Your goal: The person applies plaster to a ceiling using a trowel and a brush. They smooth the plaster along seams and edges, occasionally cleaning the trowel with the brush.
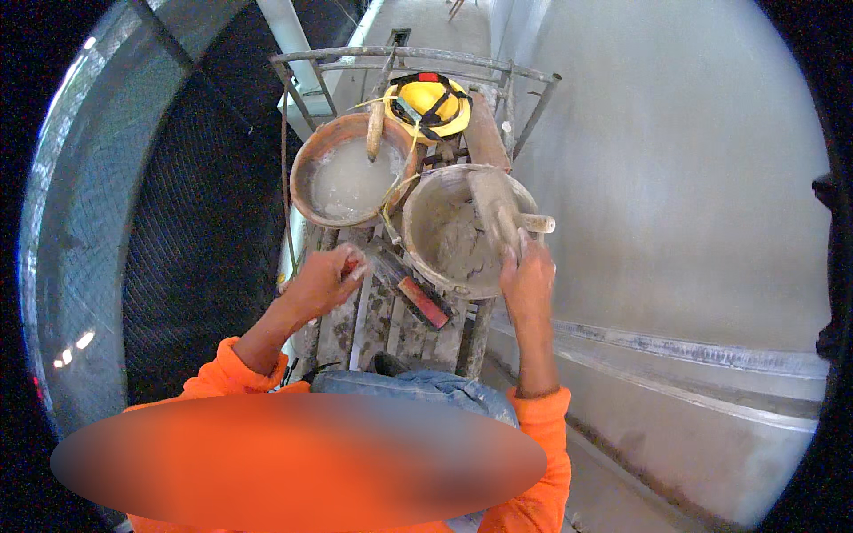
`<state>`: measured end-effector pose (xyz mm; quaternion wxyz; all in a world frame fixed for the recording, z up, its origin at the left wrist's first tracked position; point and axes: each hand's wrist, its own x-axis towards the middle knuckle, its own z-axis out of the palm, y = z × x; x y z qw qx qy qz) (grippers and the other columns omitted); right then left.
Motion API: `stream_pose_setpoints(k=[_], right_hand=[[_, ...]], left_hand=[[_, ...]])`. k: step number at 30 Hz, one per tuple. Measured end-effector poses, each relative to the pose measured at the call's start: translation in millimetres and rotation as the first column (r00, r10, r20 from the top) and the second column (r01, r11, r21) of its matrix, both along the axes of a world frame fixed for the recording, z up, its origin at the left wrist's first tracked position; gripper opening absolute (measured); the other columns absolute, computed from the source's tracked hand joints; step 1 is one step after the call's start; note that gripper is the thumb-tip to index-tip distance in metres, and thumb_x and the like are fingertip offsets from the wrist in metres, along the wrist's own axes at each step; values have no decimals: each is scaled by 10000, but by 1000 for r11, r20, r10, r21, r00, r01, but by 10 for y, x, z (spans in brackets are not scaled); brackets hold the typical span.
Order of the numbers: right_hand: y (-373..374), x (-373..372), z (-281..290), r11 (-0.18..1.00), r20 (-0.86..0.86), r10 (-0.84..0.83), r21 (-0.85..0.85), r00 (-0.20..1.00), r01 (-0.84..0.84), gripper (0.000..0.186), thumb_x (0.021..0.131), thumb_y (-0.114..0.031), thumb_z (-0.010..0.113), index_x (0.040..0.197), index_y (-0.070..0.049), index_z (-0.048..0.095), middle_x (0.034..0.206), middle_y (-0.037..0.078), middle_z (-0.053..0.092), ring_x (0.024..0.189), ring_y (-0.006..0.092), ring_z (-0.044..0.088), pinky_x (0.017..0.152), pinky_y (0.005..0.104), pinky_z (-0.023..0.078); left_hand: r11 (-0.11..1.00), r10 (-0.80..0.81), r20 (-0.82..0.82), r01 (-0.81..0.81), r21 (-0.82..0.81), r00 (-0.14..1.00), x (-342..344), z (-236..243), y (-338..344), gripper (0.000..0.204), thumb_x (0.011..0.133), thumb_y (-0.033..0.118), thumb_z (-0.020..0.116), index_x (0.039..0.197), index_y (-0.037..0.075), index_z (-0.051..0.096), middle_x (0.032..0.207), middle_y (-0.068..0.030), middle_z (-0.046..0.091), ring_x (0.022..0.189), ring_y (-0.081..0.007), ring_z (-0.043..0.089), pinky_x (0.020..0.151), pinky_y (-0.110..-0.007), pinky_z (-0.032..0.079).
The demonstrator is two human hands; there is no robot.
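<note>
My right hand point(530, 269) is at the right rim of a mortar-caked bucket point(410, 222). Its fingers close on the lower end of a mortar-coated plastering trowel point(491, 197) with a short wooden handle, tilted over the rim. Thick grey mortar point(462, 240) lies inside the bucket. My left hand point(330, 279) is held over the planks with fingers curled together. A bit of red shows at its fingertips, too small to name. Just right of it, a flat tool with a red handle point(422, 303) rests on the planks.
A round tub point(305, 197) of cloudy water stands at the left, a wooden-handled tool point(375, 133) leaning in it. Behind sits an upturned yellow hard hat point(459, 120), near a metal guardrail point(426, 57). A plastered wall point(684, 178) rises at right; dark netting point(195, 213) hangs at left.
</note>
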<state>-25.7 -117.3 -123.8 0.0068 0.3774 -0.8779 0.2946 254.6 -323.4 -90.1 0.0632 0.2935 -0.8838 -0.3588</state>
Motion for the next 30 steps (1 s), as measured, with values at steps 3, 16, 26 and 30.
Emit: stream_pose_setpoints(k=[3, 16, 26, 30], right_hand=[[-253, -147, -246, 997, -62, -74, -4, 995, 74, 454, 877, -114, 695, 1286, 65, 609, 1152, 298, 650, 1056, 466, 637, 937, 533, 500], [-26, 1419, -957, 870, -9, 488, 95, 873, -485, 448, 880, -115, 634, 1317, -30, 583, 1168, 175, 629, 1067, 377, 589, 884, 506, 483], [341, 1530, -1321, 924, -115, 344, 219, 932, -314, 459, 914, -169, 636, 1353, -69, 547, 1165, 168, 628, 1104, 365, 610, 944, 477, 520], [1103, 1206, -521, 888, -5, 431, 183, 902, -423, 489, 907, -201, 645, 1355, -33, 544, 1222, 191, 631, 1095, 404, 644, 898, 501, 561]], left_hand=[[995, -94, -4, 94, -38, 996, 160, -110, 20, 229, 934, 223, 698, 983, 12, 624, 809, -219, 673, 762, -438, 658, 677, -472, 514], [993, -115, 97, 117, -20, 989, 402, -598, -146, 261, 998, 179, 582, 1198, 20, 640, 1099, -234, 675, 1019, -445, 653, 888, -484, 527], [996, 41, -117, -49, -68, 992, 451, 585, -443, 259, 1028, 158, 549, 1228, 20, 639, 1158, -179, 684, 1075, -327, 661, 943, -394, 511], [971, 236, -392, -232, 57, 889, 127, 859, -663, 318, 1046, 245, 581, 1222, -8, 658, 1083, -126, 705, 933, -203, 673, 879, -344, 527]])
